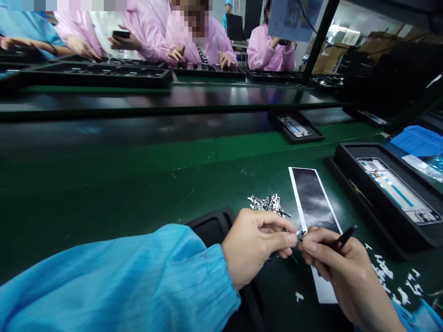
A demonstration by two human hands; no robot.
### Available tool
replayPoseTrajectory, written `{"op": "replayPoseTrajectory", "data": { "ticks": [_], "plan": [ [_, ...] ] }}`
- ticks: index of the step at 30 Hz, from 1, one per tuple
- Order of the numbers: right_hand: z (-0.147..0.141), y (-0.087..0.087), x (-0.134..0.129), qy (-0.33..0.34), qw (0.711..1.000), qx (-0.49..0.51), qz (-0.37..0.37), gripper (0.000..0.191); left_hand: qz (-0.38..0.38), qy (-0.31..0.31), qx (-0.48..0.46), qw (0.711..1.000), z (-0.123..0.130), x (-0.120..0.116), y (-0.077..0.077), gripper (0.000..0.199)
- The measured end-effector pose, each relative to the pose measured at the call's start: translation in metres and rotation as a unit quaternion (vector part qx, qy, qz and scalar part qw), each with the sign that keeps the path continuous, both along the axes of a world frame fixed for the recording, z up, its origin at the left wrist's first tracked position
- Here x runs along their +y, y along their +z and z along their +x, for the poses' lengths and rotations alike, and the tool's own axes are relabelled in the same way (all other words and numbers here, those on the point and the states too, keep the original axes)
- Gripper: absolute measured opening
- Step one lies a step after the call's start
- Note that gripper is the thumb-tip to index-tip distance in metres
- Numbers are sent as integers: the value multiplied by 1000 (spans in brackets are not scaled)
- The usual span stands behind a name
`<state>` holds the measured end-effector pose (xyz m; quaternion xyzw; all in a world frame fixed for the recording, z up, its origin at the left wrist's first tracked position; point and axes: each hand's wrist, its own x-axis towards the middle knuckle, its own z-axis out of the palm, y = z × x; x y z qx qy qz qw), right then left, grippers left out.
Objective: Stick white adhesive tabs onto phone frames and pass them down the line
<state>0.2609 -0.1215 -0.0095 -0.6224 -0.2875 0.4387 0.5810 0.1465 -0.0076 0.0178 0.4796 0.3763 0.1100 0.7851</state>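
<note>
Head view: our left hand (258, 244) pinches a tiny metal part (299, 234) at its fingertips, above the green bench mat (138, 184). Our right hand (341, 267) grips black tweezers (342, 239), their tip meeting the part just beside the black adhesive strip (313, 198).

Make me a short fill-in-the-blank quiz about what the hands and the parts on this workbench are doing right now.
1. The right hand holds black ____ like a pen.
2. The left hand wears a sleeve coloured ____.
3. The pile of small metal parts lies just ____ of the black strip.
4. The mat under the work is ____.

Missing words: tweezers; blue; left; green
</note>
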Motion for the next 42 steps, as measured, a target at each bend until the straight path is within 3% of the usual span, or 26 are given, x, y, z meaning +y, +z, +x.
{"op": "replayPoseTrajectory", "data": {
  "ticks": [4, 10, 22, 24, 26, 29, 31, 33, 38, 42],
  "plan": [
    [2, -2, -2, 25, 1000, 19, 0, 24, -20, 8, -48, 999, -1, -2, -5, 14],
    [-12, 7, 1, -58, 998, 27, -25, 26, 1, 30, -76, 997, 0, -6, -7, 9],
    [-7, 8, -3, 2, 999, 39, -16, 26, 35, 14, -37, 999, 0, -10, 4, 11],
    [-2, 5, -5, 19, 999, -33, 2, 26, 66, -11, 8, 998, -2, -9, 4, 6],
    [1, 3, -6, 40, 992, -121, 20, 25, 159, -73, 55, 983, -6, -7, 4, 3],
    [2, 3, -7, 77, 979, -184, 29, 24, 371, -184, 49, 909, -12, -6, 0, 14],
    [1, 4, -7, 96, 978, -184, 26, 25, 454, -215, 19, 865, -16, -5, -3, 19],
    [1, 4, -8, 91, 982, -166, 17, 25, 463, -213, 13, 860, -18, -4, -4, 19],
    [7, 2, -10, 61, 995, -73, 0, 25, 424, -174, 21, 889, -21, -1, -1, 18],
    [9, 0, -7, 69, 996, -50, -5, 23, 436, -160, 17, 886, -21, -2, -1, 18]
  ]
}}
